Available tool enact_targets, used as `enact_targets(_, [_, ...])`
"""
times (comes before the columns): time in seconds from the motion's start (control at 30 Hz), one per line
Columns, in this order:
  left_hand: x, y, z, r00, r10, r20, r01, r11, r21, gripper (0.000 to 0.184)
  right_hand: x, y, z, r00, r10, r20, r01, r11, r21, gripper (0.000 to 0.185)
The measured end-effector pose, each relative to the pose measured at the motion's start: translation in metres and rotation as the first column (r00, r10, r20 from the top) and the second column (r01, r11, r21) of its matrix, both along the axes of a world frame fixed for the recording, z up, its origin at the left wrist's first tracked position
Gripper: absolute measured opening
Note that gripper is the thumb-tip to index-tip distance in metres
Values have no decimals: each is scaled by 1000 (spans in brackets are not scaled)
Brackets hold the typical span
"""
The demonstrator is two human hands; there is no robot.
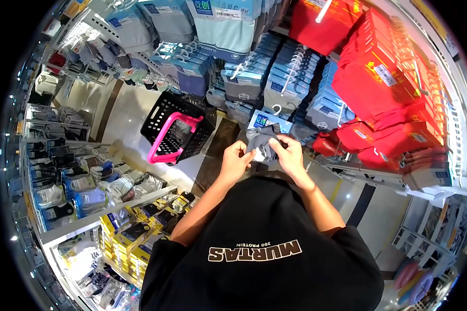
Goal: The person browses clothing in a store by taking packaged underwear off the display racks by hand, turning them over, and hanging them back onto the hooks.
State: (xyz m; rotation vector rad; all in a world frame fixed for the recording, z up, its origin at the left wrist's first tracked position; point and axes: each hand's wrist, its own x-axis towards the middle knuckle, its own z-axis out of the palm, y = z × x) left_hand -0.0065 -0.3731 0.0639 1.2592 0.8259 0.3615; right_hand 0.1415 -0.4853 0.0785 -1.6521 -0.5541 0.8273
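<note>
Right of the black basket (166, 103), the left hand (235, 159) and right hand (291, 157) are angling inward, both pinching a grey fabric item (262, 136); folds and fingers are hiding its full shape.

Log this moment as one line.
left hand: holding grey garment | right hand: holding grey garment | basket: on floor | red packs: hanging, right side

Matt cloth garment (265, 136), smooth plastic basket (159, 107), matt cloth shirt (259, 215), smooth glossy floor (133, 115)
</note>
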Motion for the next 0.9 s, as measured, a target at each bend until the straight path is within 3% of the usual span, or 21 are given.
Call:
enact_targets(0.1, [0, 1, 4, 1000, 21, -4, -21, 1000, 5, 29, -1, 1, 2, 1000, -7, -14, 7, 1000, -3, 29])
enact_targets(0.2, [-7, 7, -7, 996, 90, -20, -90, 996, -18, 26, 0, 2, -24, 993, -119, 6, 118, 991, 69, 29])
enact_targets(0.3, [-14, 7, -12, 989, 149, -5, -149, 987, -64, 19, 4, 0, -33, 987, -119, -105, 131, 985, 117, 26])
enact_targets(0.43, [-21, 5, -4, 992, 118, -47, -124, 980, -154, 13, 2, -1, -28, 991, -126, -40, 128, 990, 61, 25])
enact_targets(0.53, [-25, 3, -19, 991, 136, 15, -132, 977, -169, 20, -2, 1, -29, 982, -145, -124, 162, 976, 144, 23])
enact_targets(0.63, [-30, 4, -29, 996, 91, 24, -85, 976, -202, 22, -1, -1, -21, 985, -107, -136, 121, 988, 96, 23])
enact_targets(0.73, [-28, 3, -39, 977, 212, -17, -212, 977, -1, 25, -4, 0, -16, 998, -47, -48, 57, 974, 218, 24])
enact_targets(0.77, [-30, 2, -41, 963, 270, -10, -270, 963, -22, 34, -6, 1, -15, 998, -56, 27, 48, 968, 245, 22])
enact_targets(0.87, [-39, 10, -52, 956, 278, -89, -278, 960, 16, 34, -6, 1, -6, 988, 56, 146, -75, 989, 126, 18])
enact_targets(0.9, [-41, 10, -53, 960, 264, -99, -263, 965, 25, 32, -6, 7, -6, 963, 74, 260, -113, 984, 140, 19])
